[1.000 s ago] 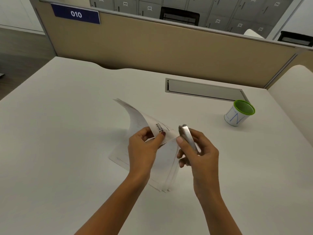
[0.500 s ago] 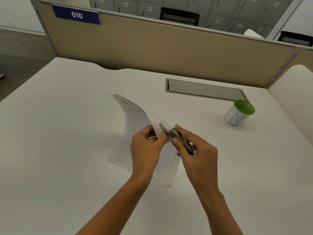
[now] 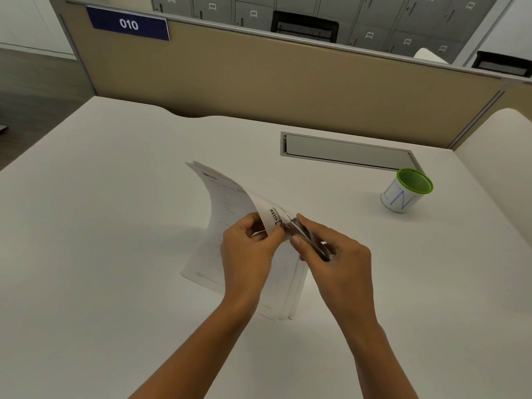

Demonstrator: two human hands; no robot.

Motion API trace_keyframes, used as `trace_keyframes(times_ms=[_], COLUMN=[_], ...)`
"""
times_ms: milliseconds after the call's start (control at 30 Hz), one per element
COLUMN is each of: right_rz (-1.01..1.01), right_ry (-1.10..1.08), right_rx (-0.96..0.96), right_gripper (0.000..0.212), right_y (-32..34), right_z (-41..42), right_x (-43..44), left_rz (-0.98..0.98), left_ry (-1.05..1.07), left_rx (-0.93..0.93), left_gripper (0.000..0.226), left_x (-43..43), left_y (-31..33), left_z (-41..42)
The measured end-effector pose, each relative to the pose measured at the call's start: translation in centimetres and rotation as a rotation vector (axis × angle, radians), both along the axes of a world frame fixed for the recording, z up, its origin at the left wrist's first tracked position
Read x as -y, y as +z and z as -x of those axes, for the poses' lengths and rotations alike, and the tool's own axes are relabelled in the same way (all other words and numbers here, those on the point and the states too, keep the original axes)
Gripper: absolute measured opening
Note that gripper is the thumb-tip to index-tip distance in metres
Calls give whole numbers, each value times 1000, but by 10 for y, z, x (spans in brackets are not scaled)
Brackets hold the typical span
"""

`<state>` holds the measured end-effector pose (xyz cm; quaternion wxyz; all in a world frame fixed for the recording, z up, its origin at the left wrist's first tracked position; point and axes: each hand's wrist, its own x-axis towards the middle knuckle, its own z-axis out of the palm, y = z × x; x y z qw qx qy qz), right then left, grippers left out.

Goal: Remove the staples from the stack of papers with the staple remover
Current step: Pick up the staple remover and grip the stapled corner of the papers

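A stack of white printed papers [image 3: 227,203] lies mid-desk, its top sheets curled up and over toward the left. My left hand [image 3: 247,251] pinches the lifted corner of those sheets, close to a small black logo. My right hand [image 3: 331,254] grips a slim metal staple remover [image 3: 305,236], whose tip touches the paper corner right beside my left thumb. The staple itself is too small to make out.
The white desk [image 3: 100,254] is backed by a tan partition [image 3: 259,82] carrying a blue "010" sign. A grey cable flap [image 3: 345,152] sits at the back right. A white cup with a green rim [image 3: 406,191] stands to the right of it.
My right hand brought the staple remover leftward from a raised position to the paper corner held by my left hand. The top sheets curled higher.
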<state>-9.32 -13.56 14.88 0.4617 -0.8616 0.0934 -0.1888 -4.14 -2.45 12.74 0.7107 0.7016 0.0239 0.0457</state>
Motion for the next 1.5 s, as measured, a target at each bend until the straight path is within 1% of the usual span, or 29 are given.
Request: trace_keyframes(times_ms=[100,167,367,433,500,567,633,733,800,933,1067,1167,1233,1367,1500], right_rz=[-49,-124,-516,-667,-769,-758,-638,-436,-345,-282,-330,-354,-405,-601,-821], right_ry=[-13,-25,1,3,-2,0,-7,-9,-10,-25,-20,-20,-35,-31,-6], right_rx=[-8,-31,-121,-143,-164,-159,-131,-99,-80,-75,-84,-85,-86,-99,-174], right_gripper=[43,41,24,22,23,22,22,32,35,36,33,33,32,26,23], right_y=[-3,-4,-4,-2,1,1,0,-2,-3,-3,-3,-3,-3,-1,0], right_z=[-2,-4,-8,-9,-9,-7,-5,-2,0,-1,-2,-1,0,-1,0], right_x=[-2,-3,-2,2,6,8,6,0,-3,-5,-6,-7,-8,-10,-11], left_rz=[3,19,79,112,153,172,167,135,112,93,98,105,95,97,120], left_ry=[-1,-10,-66,-81,-82,-69,-60,-39,-34,-35,-39,-46,-55,-70,-77], left_rx=[-2,1,0,-13,-34,-51,-52,-47,-41,-38,-42,-56,-54,-54,-87], left_gripper=[23,21,20,21,20,21,22,18,15,16,20,20,19,19,18], left_x=[1,0,-2,-3,-3,-3,-2,-1,0,-1,-2,-3,-3,-2,-3], left_y=[0,0,0,-1,-2,-2,-2,-3,-2,-1,-1,-2,-3,-2,-4], left_z=[-1,-1,-2,-1,-1,-1,-1,0,0,1,2,3,2,2,2])
